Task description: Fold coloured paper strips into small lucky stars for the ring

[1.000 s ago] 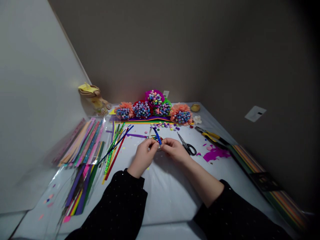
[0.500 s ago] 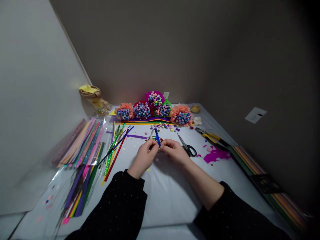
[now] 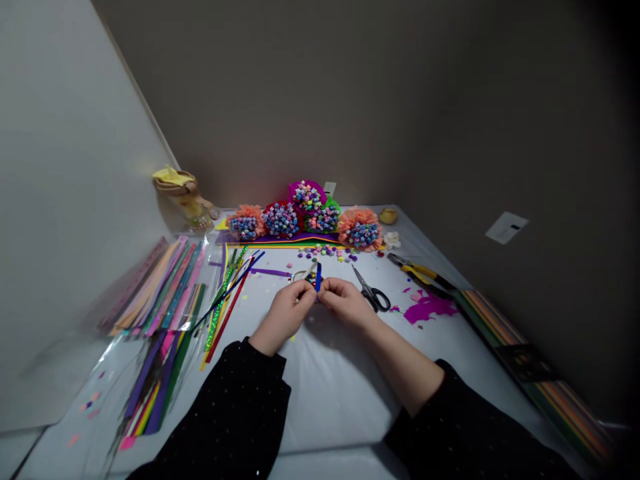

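Over the middle of the desk (image 3: pixel 330 393), the left hand (image 3: pixel 283 313) and right hand (image 3: pixel 345 303) sit close together, fingertips meeting in a narrow pinch on a blue strip (image 3: pixel 318 277) that stands upright above them. A small glittery loop (image 3: pixel 301 275) sits just beside the strip; its exact form is unclear. Scissors (image 3: pixel 371 298) lie just right of the right hand, with pliers (image 3: pixel 420 275) farther right. Paper strips (image 3: pixel 160 287) lie left of the hands in a clear sleeve. Loose paper stars (image 3: pixel 323 251) lie ahead, before a row of paper flowers (image 3: pixel 305 217).
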`<state>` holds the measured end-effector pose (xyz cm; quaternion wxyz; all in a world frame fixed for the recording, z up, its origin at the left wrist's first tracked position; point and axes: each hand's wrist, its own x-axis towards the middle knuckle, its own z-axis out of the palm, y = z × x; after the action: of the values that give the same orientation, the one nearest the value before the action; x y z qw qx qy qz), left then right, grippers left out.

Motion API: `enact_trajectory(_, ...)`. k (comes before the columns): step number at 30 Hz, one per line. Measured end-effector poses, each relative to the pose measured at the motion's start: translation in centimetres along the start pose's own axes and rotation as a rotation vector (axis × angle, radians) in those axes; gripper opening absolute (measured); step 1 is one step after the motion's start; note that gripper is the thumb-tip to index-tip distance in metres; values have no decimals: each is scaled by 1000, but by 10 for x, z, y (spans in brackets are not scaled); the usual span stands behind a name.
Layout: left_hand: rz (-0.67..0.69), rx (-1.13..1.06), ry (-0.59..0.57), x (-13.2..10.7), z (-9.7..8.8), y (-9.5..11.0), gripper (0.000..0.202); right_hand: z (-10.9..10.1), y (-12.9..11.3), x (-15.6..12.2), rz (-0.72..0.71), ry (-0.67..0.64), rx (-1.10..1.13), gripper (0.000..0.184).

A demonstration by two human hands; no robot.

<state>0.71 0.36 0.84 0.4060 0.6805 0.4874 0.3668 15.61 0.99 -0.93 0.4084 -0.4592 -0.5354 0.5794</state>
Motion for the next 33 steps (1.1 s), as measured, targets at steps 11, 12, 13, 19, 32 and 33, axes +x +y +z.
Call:
enact_trajectory(11,-12,0,28,2,-4,-3,20,1,-2,0,14,-12,66,23)
enact_trajectory(12,-24,-17,44,2,-4,-3,20,1,-1,0,18,-4,77,23)
enact_trajectory(13,-39,-38,61,2,-5,-4,21,0,-1,0,22,8,92,23)
enact_trajectory(19,-73,-163,-6,4,-4,-8,20,-1,0,1,25,34,119,25)
enact_trajectory(32,-63,-163,-23,3,-2,-5,17,-1,-2,0,-29,70,24,23)
enact_trajectory(33,-61,-151,-20,3,-2,-5,17,-1,-2,0,-28,70,17,24)
